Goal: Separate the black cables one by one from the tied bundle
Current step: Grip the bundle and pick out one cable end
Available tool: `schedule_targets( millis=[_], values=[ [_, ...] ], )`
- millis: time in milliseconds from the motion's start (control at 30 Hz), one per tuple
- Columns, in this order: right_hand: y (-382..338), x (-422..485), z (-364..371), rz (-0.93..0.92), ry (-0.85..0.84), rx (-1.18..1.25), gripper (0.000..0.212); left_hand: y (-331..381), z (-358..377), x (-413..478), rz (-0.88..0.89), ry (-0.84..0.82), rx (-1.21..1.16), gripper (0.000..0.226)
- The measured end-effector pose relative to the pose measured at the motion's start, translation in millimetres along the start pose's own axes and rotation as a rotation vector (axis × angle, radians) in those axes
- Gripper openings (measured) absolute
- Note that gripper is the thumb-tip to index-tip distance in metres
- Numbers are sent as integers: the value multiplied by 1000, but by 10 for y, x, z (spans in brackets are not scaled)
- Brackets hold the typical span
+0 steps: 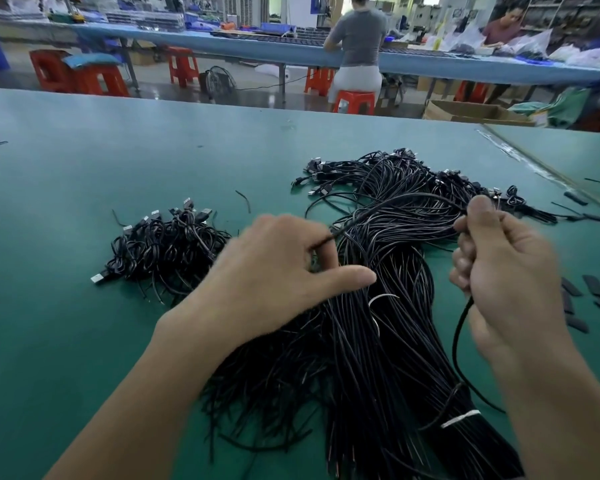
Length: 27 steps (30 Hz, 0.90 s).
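- the step in hand is drawing one cable [355, 219] out of the tied bundle [378, 358], which lies on the green table [84, 188] straight in front of the person, fanned out toward the near edge.
- the left hand [274, 271] rests on the bundle's left side with its fingers curled and the thumb stretched out flat. the cable comes out from under the forefinger, so it seems pinched there, though blur hides the exact grip.
- the right hand [499, 271] is raised beside the bundle, its fingers curled round the same cable and the thumb pressing it at the top. a loose length hangs from the fist down toward the table.
- a white tie [461, 419] binds the bundle near its close end, so most strands are held together.
- a pile of coiled cables [167, 251] sits to the left, well apart from the bundle; judging by the task, these are ones already freed.
- the next move likely calls for sliding the strand lengthwise clear of its neighbours, with the left hand holding the rest down so that nothing snags or drags along.
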State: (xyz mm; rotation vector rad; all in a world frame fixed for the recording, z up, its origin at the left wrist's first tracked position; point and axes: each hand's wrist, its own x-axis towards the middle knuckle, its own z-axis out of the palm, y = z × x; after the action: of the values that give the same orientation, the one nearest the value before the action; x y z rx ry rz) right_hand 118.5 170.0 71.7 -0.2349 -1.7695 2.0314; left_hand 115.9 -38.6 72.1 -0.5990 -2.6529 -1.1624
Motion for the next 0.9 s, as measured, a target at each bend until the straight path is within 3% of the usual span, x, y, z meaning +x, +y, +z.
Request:
schedule_targets(
  millis=[133, 200, 233, 300, 400, 467, 533, 600, 700, 900],
  values=[
    [105, 7, 27, -12, -82, -48, 36, 27, -61, -9, -71, -620, -264, 60],
    [174, -14, 51, -74, -139, -216, 35, 67, -97, -46, -19, -853, -593, 53],
    [207, -31, 62, -128, -186, -344, 35, 89, -100, -62, -6, -889, -786, 49],
    [269, -79, 101, -187, -351, -561, 37, 101, -77, -51, -47, -772, -1094, 46],
    [308, -166, 153, -104, -612, -766, 36, 48, -40, 53, -206, -376, -1387, 42],
    [281, -204, 181, -46, -747, -771, 34, -31, -7, 129, -310, -109, -1544, 37],
    [211, -240, 202, -44, -873, -704, 25, -121, 67, 169, -387, 103, -1536, 35],
    [139, -274, 221, -95, -962, -657, 17, -189, 158, 175, -407, 217, -1370, 33],
    [75, -290, 221, -193, -969, -641, 21, -191, 237, 141, -384, 152, -1041, 34],
    [30, -203, 125, -296, -788, -585, 10, -102, 207, 75, -314, -158, -830, 33]
  ],
)
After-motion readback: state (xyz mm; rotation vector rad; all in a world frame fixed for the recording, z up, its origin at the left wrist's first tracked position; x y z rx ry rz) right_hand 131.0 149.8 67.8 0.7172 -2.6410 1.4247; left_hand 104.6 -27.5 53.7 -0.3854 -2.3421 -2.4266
